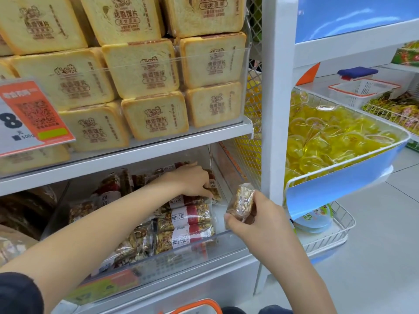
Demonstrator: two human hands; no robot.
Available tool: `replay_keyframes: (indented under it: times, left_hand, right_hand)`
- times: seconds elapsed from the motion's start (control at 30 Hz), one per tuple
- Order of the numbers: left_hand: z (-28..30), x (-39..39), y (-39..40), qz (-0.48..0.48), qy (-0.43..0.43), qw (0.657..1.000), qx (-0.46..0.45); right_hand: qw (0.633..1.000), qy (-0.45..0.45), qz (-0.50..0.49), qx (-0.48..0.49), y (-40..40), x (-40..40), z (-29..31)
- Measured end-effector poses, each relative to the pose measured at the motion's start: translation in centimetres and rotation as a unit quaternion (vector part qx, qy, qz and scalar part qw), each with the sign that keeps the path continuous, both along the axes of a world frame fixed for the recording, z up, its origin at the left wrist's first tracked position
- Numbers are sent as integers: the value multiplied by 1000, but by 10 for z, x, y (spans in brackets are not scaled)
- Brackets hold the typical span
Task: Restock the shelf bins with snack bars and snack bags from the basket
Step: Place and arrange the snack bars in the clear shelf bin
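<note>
A clear shelf bin (229,240) on the lower shelf holds several wrapped nut snack bars (188,217) with red and white labels. My left hand (192,180) reaches deep into the bin, its fingers curled down onto a bar at the back right. My right hand (256,219) is at the bin's right front corner and pinches a single clear-wrapped nut bar (241,201), held upright just above the rim. The orange rim of the basket (197,305) peeks in at the bottom edge; its contents are hidden.
Stacked toast-shaped snack packs (145,69) fill the shelf above, with an orange price tag (34,114) at left. A white upright post (275,98) stands right of the bin. Beyond it are a blue-fronted wire bin of yellow jelly cups (328,141) and a small white basket (360,89).
</note>
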State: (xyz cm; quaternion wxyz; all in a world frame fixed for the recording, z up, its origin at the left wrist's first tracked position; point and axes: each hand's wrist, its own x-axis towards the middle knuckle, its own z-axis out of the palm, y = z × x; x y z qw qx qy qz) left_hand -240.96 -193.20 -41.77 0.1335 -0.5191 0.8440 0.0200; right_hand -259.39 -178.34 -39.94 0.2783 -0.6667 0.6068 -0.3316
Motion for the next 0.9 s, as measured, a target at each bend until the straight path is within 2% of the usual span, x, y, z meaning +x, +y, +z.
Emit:
replay_keyframes:
  times: [0.1, 0.17, 0.3, 0.47, 0.53, 0.73, 0.83, 0.9]
  left_hand:
    - [-5, -1, -7, 23, 76, 997, -8]
    - [-7, -3, -11, 32, 94, 995, -12]
    - [-16, 2, -14, 27, 81, 996, -40]
    - [-16, 5, -17, 34, -27, 999, -3]
    - [-14, 5, -18, 44, -26, 999, 11]
    - [2, 15, 22, 9, 111, 994, 9]
    - [-5, 22, 57, -53, 68, 992, 91]
    - [-13, 26, 64, -42, 58, 988, 138]
  right_hand:
    - [1000, 10, 3, -3, 0, 1, 0]
    - [1000, 9, 7, -3, 0, 3, 1]
    - [1000, 7, 20, 4, 0, 6, 2]
    - [1000, 2, 19, 8, -2, 6, 1]
    - [1000, -4, 20, 16, -3, 6, 1]
    - [994, -98, -13, 36, -8, -2, 4]
    - [994, -106, -29, 21, -6, 0, 6]
    - [993, -111, -30, 16, -5, 4, 7]
